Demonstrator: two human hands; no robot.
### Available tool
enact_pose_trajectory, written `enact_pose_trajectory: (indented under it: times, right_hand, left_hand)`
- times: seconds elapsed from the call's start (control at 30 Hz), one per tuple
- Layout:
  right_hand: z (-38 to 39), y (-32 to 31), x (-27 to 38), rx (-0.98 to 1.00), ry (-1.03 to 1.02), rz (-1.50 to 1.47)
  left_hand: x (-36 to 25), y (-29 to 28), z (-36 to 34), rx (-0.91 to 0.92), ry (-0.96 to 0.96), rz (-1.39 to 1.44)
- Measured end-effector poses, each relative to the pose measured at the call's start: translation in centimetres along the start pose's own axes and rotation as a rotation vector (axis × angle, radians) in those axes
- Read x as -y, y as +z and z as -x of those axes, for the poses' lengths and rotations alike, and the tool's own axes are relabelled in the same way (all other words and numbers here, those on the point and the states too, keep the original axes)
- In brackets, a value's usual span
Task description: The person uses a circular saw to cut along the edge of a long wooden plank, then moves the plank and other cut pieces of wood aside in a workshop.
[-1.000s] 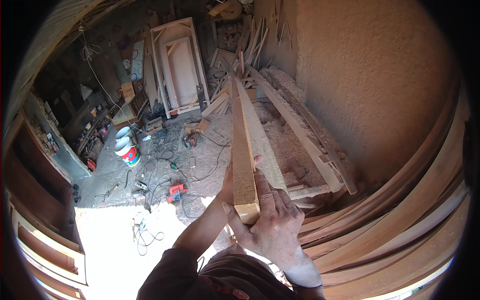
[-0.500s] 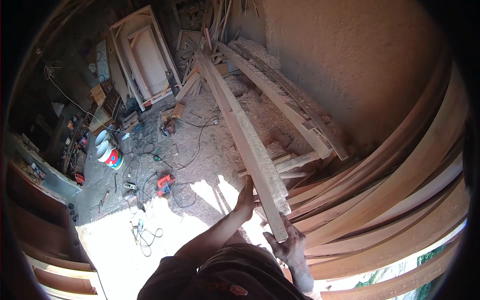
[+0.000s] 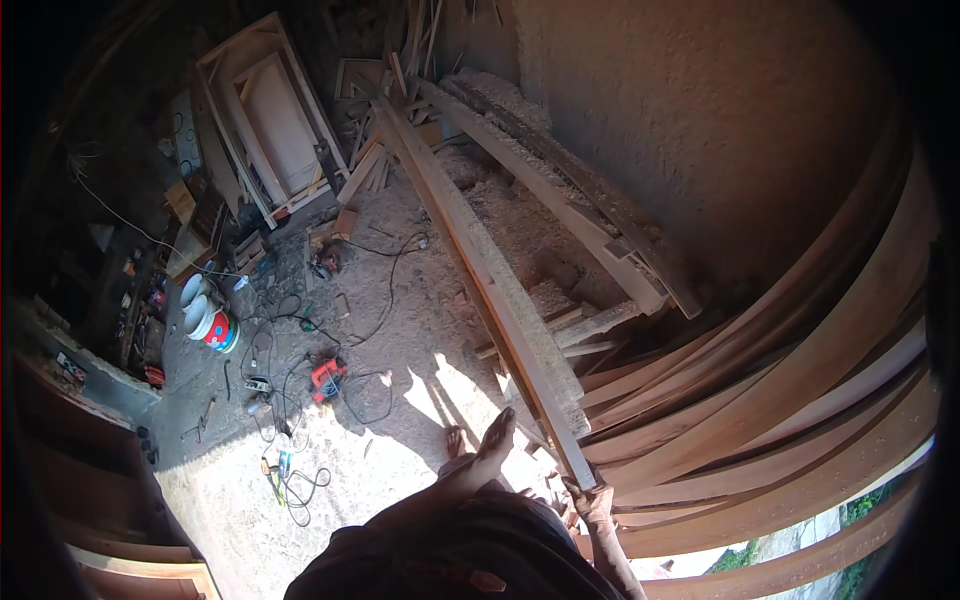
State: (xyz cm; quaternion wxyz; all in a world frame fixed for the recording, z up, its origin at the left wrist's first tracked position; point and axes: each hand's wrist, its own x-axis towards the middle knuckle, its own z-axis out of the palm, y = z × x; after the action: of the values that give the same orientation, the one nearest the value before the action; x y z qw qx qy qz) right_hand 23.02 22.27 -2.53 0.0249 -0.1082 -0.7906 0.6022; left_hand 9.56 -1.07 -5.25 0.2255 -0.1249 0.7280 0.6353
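A long, narrow wooden board (image 3: 545,402) slants from the scrap pile at the back down to my body. It lies along a wider, rough-surfaced plank (image 3: 548,352). My right hand (image 3: 592,500) is closed round the board's near end, thumb on the left side. To the left of the board, apart from it, my left hand (image 3: 496,437) holds nothing, its fingers stretched out. A bare foot (image 3: 456,442) shows on the floor behind my left forearm.
Long planks (image 3: 740,400) are stacked at the right. Another beam (image 3: 560,210) lies amid sawdust by the wall. Cables and a red power tool (image 3: 328,378) lie on the floor at left, near stacked buckets (image 3: 208,322). Wooden frames (image 3: 275,125) lean at the back.
My left hand has come off the board and moved down, away from its side. The board's near end has shifted slightly right, showing its darker side, with my right hand still on it.
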Motion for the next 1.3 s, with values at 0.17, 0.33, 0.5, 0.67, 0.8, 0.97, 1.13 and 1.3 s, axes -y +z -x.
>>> enact_pose_trajectory:
  times: [0.17,0.33,0.5,0.67,0.8,0.97,1.13,1.3]
  right_hand:
    - [0.4,1.0,-0.7,-0.068,0.123,-0.204]
    - [1.4,3.6,-5.9,-0.325,0.165,-0.093]
    - [1.6,9.1,-4.6,-0.840,0.292,-0.066]
    - [-0.9,12.9,3.8,-1.230,0.246,0.460]
    - [-4.2,13.9,9.6,-1.026,0.315,0.909]
    - [-13.2,13.7,13.9,-0.850,0.080,0.699]
    - [-23.2,12.7,15.4,-0.582,0.008,0.621]
    - [-35.4,9.8,13.5,-0.350,-0.018,0.670]
  left_hand:
    - [0.4,-2.7,-1.8,0.068,-0.155,0.156]
    - [-0.7,-7.7,-5.3,0.131,-0.211,0.246]
    - [-1.7,-16.8,-9.8,0.096,-0.245,0.281]
    - [-4.1,-26.1,-13.5,0.078,-0.197,0.221]
    - [-6.2,-31.2,-17.0,0.065,-0.147,0.130]
    - [-10.8,-30.8,-22.0,0.132,-0.069,0.107]
    - [-17.4,-27.0,-26.3,0.189,0.004,0.171]
    - [-22.7,-23.4,-34.4,0.084,0.131,0.164]
